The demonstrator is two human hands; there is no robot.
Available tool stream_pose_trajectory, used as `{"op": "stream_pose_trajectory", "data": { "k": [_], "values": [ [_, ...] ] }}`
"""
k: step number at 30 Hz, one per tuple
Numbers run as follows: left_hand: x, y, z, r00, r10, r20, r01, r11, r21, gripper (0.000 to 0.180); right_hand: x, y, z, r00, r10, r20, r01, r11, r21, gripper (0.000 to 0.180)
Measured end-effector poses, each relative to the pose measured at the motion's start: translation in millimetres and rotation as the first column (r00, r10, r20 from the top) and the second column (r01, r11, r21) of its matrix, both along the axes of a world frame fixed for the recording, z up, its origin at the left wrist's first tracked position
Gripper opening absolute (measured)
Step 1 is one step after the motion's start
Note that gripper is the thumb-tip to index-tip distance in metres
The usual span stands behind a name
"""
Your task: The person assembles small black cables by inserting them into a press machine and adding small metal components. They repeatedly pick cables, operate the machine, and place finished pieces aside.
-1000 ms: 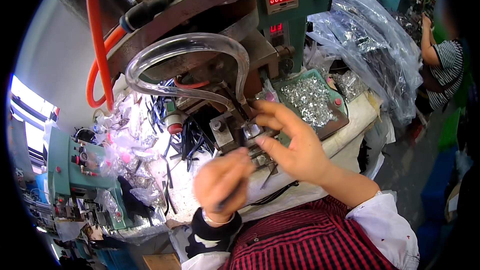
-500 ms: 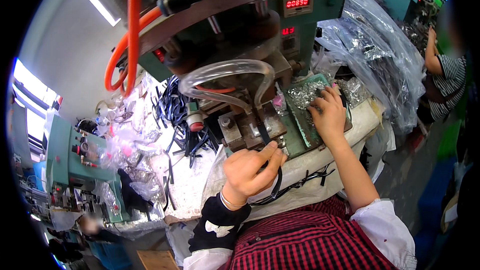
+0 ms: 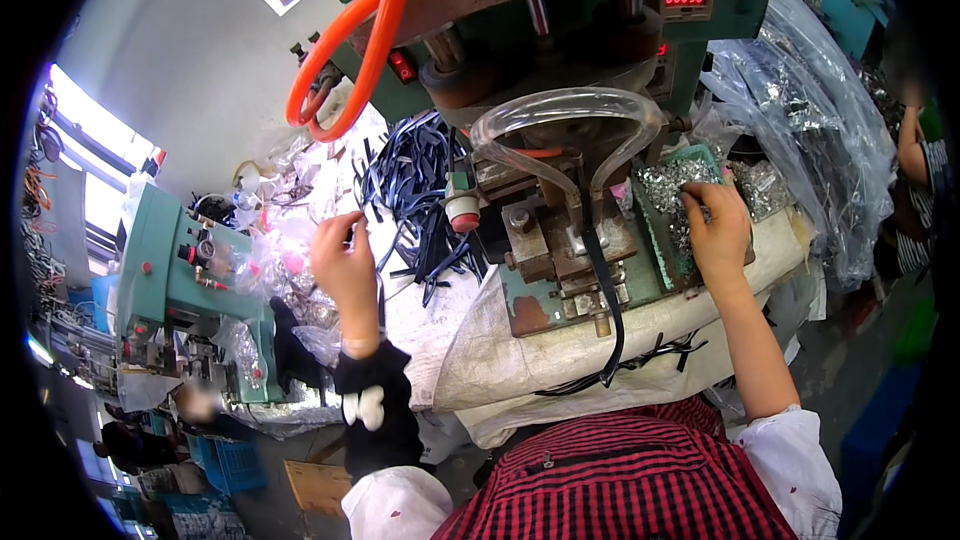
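Observation:
My left hand [image 3: 343, 268] is raised over the left of the bench, beside the pile of dark strips [image 3: 425, 180]. Its fingers are curled with the tips close together, and whatever may be between them is too small to make out. One black strip [image 3: 609, 305] hangs from the metal die block [image 3: 560, 248] of the press, with no hand touching it. At the green tray [image 3: 668, 258] on the right, my right hand [image 3: 722, 235] bends its fingertips into small shiny metal pieces [image 3: 672, 185]. The fingertips are drawn together there, and anything pinched is hidden.
The green press [image 3: 735, 0] stands over the die, with an orange hose [image 3: 375, 50], a clear looped tube [image 3: 560, 105] and a red button [image 3: 463, 213]. More black strips [image 3: 660, 348] lie along the cloth's front edge. Another green machine [image 3: 185, 270] stands at left; a person's arm [image 3: 910, 145] shows far right.
My left hand has let go of the black strip at the die and moved left, toward the strip pile. My right hand stays at the tray of metal pieces. The whole view has shifted.

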State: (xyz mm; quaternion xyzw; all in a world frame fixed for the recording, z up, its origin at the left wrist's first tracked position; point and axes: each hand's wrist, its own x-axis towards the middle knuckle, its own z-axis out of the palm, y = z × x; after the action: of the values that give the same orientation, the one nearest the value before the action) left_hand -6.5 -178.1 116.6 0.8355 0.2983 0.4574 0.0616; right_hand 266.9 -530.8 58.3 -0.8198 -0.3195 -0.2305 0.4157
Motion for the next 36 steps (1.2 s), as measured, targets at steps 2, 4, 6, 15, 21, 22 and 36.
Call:
{"op": "stream_pose_trajectory", "data": {
  "k": [2,4,6,15,21,22,36],
  "values": [
    [-2,45,-40,0.965,0.134,-0.225,-0.126,0.991,0.049,0.005,-2,10,0,1.000,0.030,-0.001,-0.030,0.999,0.034,0.009],
    [-5,80,-88,0.888,0.283,-0.362,-0.260,0.959,0.112,0.008,-1,13,-10,0.999,0.044,-0.030,-0.042,0.998,0.053,0.010],
    [-7,98,-124,0.823,0.272,-0.498,-0.302,0.953,0.022,0.011,-5,8,-11,0.991,0.049,-0.126,-0.038,0.996,0.085,0.010],
    [-14,44,-85,0.960,0.164,-0.227,-0.198,0.970,-0.138,0.007,-35,-28,13,0.945,0.140,-0.295,-0.058,0.962,0.268,0.013],
    [-16,22,-114,0.869,-0.005,-0.494,-0.240,0.870,-0.431,0.016,-66,50,51,0.842,0.482,-0.240,-0.344,0.825,0.449,0.025],
    [-15,22,-122,0.884,-0.028,-0.467,-0.231,0.842,-0.488,0.016,-73,59,47,0.803,0.520,-0.290,-0.317,0.786,0.531,0.025],
    [-17,-31,-105,0.883,0.187,-0.431,-0.300,0.930,-0.212,0.022,-104,53,74,0.575,0.679,-0.457,-0.286,0.690,0.664,0.044]
  ]
}}
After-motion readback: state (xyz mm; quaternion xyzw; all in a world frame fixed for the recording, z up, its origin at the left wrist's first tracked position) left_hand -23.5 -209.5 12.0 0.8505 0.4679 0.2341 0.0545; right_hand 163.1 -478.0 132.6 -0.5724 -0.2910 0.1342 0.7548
